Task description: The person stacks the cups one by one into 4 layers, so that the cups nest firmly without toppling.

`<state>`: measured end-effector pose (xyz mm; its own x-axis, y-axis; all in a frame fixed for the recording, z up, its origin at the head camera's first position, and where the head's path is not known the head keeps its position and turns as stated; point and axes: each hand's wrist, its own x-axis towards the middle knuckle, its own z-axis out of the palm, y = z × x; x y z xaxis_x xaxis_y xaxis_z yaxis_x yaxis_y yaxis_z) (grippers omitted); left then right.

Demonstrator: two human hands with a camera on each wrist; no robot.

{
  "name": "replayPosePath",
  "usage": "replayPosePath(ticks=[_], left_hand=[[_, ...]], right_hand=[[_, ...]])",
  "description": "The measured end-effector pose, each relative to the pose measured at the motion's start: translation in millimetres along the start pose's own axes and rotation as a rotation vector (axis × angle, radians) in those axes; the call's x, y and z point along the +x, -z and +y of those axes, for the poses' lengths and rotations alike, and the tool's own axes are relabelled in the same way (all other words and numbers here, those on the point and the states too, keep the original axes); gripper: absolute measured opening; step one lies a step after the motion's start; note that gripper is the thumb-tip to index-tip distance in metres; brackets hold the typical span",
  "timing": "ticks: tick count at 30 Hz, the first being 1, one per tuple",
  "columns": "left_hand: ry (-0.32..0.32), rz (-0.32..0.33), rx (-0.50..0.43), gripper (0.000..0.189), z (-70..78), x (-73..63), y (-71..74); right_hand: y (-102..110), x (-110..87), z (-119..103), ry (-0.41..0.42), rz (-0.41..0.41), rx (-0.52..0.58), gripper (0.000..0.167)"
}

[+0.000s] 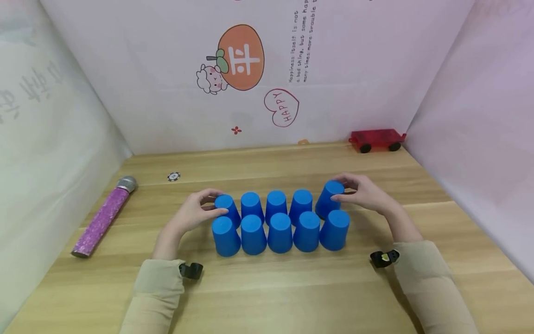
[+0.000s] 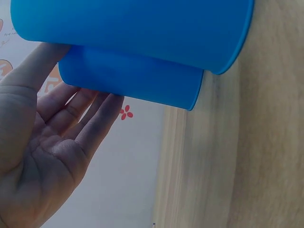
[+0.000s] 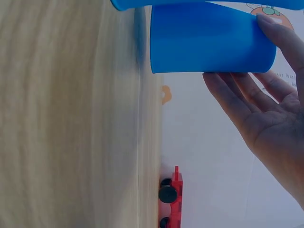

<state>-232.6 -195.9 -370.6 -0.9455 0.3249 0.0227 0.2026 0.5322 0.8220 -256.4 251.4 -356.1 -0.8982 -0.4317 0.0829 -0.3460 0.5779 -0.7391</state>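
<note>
My left hand holds a tapered blue plastic cup between thumb and fingers, a nearer blue plastic cup overlapping it beside my thumb, with a red printed flower on the white wall just beside my fingertips and pale wood-grain tabletop beyond them.

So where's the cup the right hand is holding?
In the head view, that blue cup is at the right end of the far row, in the right hand's grip, just behind the near row's rightmost cup.
</note>
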Motion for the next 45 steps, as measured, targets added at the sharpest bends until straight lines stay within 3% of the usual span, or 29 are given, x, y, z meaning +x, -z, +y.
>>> replayPosePath(ticks=[17,28,37,45], left_hand=[[0.014,0.008,-0.019,0.054,-1.5,-0.2,-0.7],[0.01,0.005,0.009,0.052,-0.5,0.8,1.5],[-0.006,-0.006,0.009,0.047,0.3,4.9,4.0],[0.017,-0.019,0.008,0.048,1.2,3.1,4.2]], right_hand=[[14,31.6,2,-0.082,0.0,-0.077,0.057],[8,59.3,-8,-0.021,-0.063,-0.129,0.051],[2,78.5,-20,-0.012,-0.124,-0.123,0.053],[-8,91.3,-27,0.061,-0.171,-0.098,0.048]])
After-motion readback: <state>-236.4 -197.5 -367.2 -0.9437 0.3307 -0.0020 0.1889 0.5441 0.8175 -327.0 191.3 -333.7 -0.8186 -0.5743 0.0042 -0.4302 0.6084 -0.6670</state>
